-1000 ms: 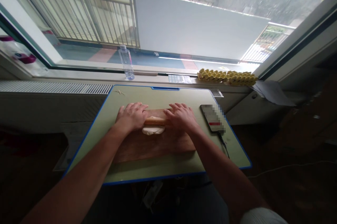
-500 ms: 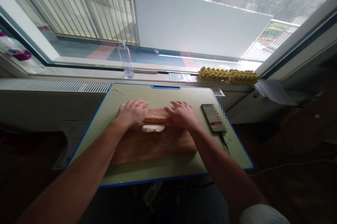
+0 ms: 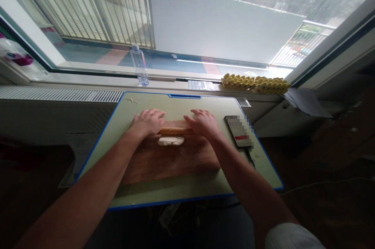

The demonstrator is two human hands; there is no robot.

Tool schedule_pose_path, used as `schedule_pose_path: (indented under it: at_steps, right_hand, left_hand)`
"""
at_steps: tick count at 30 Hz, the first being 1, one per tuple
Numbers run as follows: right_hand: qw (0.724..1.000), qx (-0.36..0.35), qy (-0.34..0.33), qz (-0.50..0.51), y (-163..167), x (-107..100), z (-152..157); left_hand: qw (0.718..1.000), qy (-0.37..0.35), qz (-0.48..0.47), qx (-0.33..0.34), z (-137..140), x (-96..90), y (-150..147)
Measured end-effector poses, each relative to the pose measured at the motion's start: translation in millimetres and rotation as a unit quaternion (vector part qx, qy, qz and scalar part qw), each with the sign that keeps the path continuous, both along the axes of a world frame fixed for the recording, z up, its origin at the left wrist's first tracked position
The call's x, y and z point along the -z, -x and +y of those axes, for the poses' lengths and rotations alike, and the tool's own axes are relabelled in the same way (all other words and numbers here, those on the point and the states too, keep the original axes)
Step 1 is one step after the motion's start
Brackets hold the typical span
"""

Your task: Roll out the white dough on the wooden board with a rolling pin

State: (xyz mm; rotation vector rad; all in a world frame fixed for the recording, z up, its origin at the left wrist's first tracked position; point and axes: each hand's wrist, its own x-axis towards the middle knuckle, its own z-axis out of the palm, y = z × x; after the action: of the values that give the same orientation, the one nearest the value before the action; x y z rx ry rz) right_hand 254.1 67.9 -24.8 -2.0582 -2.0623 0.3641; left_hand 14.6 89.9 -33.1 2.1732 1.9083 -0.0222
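A wooden rolling pin (image 3: 175,130) lies crosswise near the far side of a wooden board (image 3: 172,165). My left hand (image 3: 149,121) is over its left end and my right hand (image 3: 204,121) over its right end, both with palms down and fingers curving forward across it. The hands hide both ends of the pin. Just on the near side of the pin sits a flattened piece of white dough (image 3: 171,141), with a narrow gap between them. Light flour marks show on the board.
The board lies on a green table (image 3: 146,198) with a blue rim. A phone (image 3: 238,132) with a cable lies at the right. Thin strips (image 3: 131,100) lie far left. On the windowsill are a clear bottle (image 3: 140,67) and yellow egg trays (image 3: 254,83).
Both hands have moved slightly away from me with the rolling pin, and the gap to the dough is a little wider. The dough looks almost the same.
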Motion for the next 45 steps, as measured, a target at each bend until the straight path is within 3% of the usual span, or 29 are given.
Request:
schedule_pose_path:
  at_steps: [23, 31, 45]
  right_hand:
    - [1.0, 0.009, -0.003, -0.018, 2.1, -3.8, 2.9]
    - [0.999, 0.002, -0.029, -0.02, 2.0, -1.6, -6.0]
    - [0.998, -0.014, -0.043, -0.038, 3.3, -1.4, -23.1]
  left_hand:
    - [0.999, -0.031, -0.005, -0.004, 5.7, 4.5, 0.2]
    - [0.995, -0.096, -0.02, 0.017, -6.4, 4.3, 1.8]
    - [0.992, -0.127, -0.003, 0.024, -30.7, -1.6, -1.0]
